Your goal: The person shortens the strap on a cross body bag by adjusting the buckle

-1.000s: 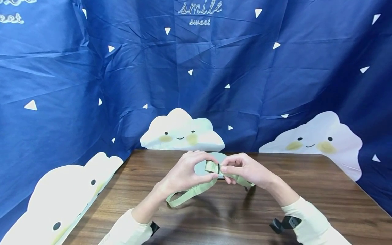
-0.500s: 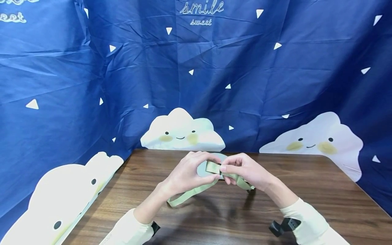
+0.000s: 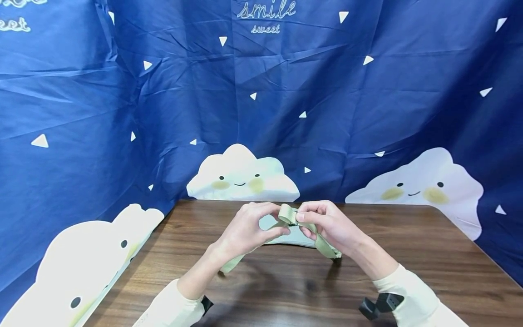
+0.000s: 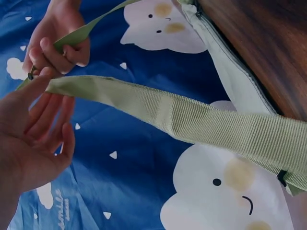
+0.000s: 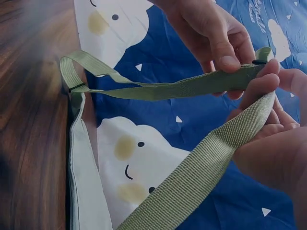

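A light green webbing strap (image 5: 192,187) runs from a pale, flat zippered bag (image 5: 86,177). Both hands hold the strap above the table, either side of a small black slider buckle (image 5: 260,62). A short loop of webbing (image 3: 287,213) stands up at the buckle. My left hand (image 3: 245,229) pinches the strap just left of the buckle, thumb against fingers. My right hand (image 3: 333,225) pinches the webbing between thumb and forefinger at the buckle's right side, other fingers curled beneath. Part of the bag is hidden behind the hands.
The bag lies on a brown wood-grain table (image 3: 171,254). A blue curtain (image 3: 286,113) with white triangles and smiling clouds hangs along the back and left. Black wrist cameras (image 3: 377,306) sit on the sleeves.
The webbing loop at the buckle has risen and tilted upward. My right fingers have lifted slightly with it. More of the bag's lower edge shows between the hands.
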Available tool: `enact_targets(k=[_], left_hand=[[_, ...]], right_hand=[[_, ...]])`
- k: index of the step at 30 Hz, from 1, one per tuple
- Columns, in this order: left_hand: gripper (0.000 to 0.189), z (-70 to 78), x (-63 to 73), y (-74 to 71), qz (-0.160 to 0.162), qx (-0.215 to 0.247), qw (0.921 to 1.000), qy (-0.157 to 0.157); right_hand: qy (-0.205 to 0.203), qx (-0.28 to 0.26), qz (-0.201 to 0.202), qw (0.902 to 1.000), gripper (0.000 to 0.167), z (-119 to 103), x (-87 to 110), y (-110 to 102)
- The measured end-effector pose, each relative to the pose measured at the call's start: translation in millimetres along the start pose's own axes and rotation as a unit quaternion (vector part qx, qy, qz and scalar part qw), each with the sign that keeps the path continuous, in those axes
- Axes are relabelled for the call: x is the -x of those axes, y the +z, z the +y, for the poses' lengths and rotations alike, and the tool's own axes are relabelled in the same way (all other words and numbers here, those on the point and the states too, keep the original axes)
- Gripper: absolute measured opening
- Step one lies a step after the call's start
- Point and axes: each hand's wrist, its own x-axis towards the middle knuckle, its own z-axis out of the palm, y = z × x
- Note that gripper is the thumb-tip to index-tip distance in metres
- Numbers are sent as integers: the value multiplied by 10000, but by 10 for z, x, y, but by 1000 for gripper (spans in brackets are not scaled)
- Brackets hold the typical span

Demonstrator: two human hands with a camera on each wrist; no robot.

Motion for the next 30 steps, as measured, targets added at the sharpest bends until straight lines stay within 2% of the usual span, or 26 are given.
enact_targets(k=[2,4,13,20,25,28,30], left_hand=[[31,-5,-1,-7,-67,46,9999,-72],[32,-6,-5,-15,-105,-96,9998,-119],[26,-25,15,-66,-244,-1152,9926,-280],[24,-83,47,-115,-381,-1525,9866,-446],[26,-106,49,-133,-539,-1580,9850,-446],[32,-111,49,-120,-583,-1485,9865,-383],[38,-103,41,-95,-477,-1366,9893,-197]], right_hand=[[-29,-19,29,10000,17,4,2,-4],[-84,-46,93,9999,17,1,4,-10],[-265,-583,400,9971,22,-113,21,-96],[-267,-1006,914,9904,26,-185,42,-167],[-263,-838,834,9926,25,-166,29,-175],[-344,-408,700,9961,22,-147,23,-158],[-403,12,595,9974,19,-133,24,-136]])
